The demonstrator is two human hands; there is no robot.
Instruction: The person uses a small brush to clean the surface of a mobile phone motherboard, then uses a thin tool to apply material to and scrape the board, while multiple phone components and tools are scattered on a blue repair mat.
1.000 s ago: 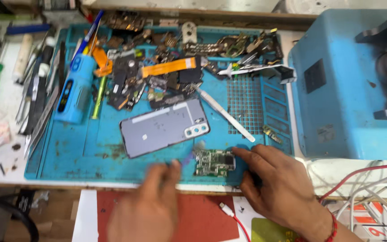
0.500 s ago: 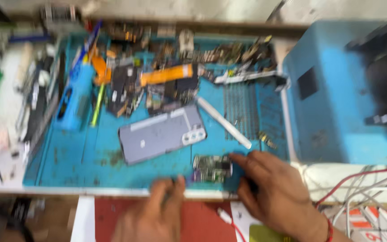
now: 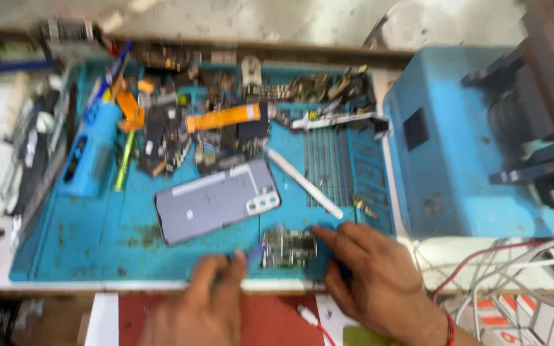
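We see a small green circuit board (image 3: 288, 247) lying flat on the blue work mat (image 3: 97, 250), near its front edge and just below the grey phone (image 3: 218, 201), which lies back up. We judge the board light, stiff and fragile, crowded with tiny parts on its face, so it is best taken by its bare edges, not pressed from above. Our right hand (image 3: 373, 282) rests beside it with a fingertip touching its right edge, fingers spread and closed on nothing. Our left hand (image 3: 203, 307) sits at the mat's front edge and seems to pinch a slim tool with a purple tip (image 3: 254, 256) against the board's left side, though blur keeps us from being sure of the grip. Farther back lie a white spudger (image 3: 302, 182), a heap of phone parts (image 3: 213, 128) and a blue machine (image 3: 456, 141) on the right.
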